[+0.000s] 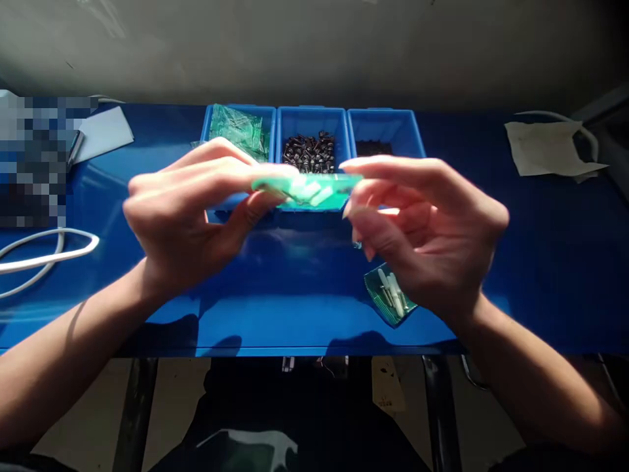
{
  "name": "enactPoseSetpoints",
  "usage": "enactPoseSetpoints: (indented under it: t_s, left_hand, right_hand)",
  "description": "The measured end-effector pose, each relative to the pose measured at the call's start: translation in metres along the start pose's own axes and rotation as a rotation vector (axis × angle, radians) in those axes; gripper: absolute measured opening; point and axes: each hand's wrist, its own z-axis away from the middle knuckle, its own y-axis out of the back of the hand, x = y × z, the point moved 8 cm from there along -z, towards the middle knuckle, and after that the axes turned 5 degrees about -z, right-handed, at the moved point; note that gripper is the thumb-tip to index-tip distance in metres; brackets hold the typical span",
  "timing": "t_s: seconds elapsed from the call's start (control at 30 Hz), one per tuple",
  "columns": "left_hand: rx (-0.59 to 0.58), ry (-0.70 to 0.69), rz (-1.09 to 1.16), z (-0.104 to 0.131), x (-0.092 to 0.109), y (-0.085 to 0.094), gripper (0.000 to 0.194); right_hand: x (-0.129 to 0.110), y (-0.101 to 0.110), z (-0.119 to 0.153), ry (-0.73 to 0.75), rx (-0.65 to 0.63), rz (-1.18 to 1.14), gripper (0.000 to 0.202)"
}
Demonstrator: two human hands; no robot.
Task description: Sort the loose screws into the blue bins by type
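Note:
A small green plastic bag [331, 190] with white pieces in it is held up in front of me, above the table and blurred by motion. My left hand [191, 196] pinches its left end between thumb and fingers. At the right end, the curled fingers of my right hand [422, 223] grip the bag, the index finger along its upper edge and the thumb lower down. Below my right hand a similar green bag [388, 295], with white plugs and screws showing, lies on the table, partly covered by the hand.
Three blue bins stand at the back: the left bin [272, 134] has green bags, the middle bin [314, 118] dark screws, the right bin [386, 124] small dark pieces. White cable [49, 265] and paper [105, 134] lie left, brown paper [545, 149] right, on the blue table [275, 321].

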Motion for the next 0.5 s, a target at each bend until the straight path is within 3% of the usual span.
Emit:
enactPoseSetpoints:
  t_s: [0.1, 0.17, 0.2, 0.27, 0.37, 0.43, 0.5]
  left_hand:
    - [-0.026, 0.196, 0.102, -0.002, -0.012, -0.002, 0.048]
    - [-0.089, 0.247, 0.167, -0.001, -0.011, -0.008, 0.052]
    - [-0.106, 0.253, 0.189, -0.001, -0.010, -0.009, 0.043]
    - [-0.149, 0.231, 0.231, 0.001, -0.007, -0.014, 0.027]
    - [-0.174, 0.112, 0.196, 0.002, -0.001, -0.017, 0.041]
    - [-0.158, 0.080, 0.095, 0.001, -0.002, -0.016, 0.028]
    - [-0.118, 0.136, 0.009, 0.000, -0.010, -0.012, 0.017]
  right_hand:
    - [-0.011, 0.000, 0.004, 0.206, -0.037, 0.321, 0.060]
    - [-0.013, 0.000, 0.006, 0.291, -0.034, 0.455, 0.049]
    - [-0.014, 0.002, 0.007, 0.318, -0.012, 0.486, 0.041]
    - [-0.015, 0.003, 0.007, 0.343, 0.024, 0.507, 0.028]
    - [-0.015, -0.001, 0.006, 0.338, 0.049, 0.444, 0.017]
    - [-0.012, -0.001, 0.005, 0.293, 0.076, 0.336, 0.014]
    - [-0.010, 0.002, 0.003, 0.249, 0.108, 0.255, 0.019]
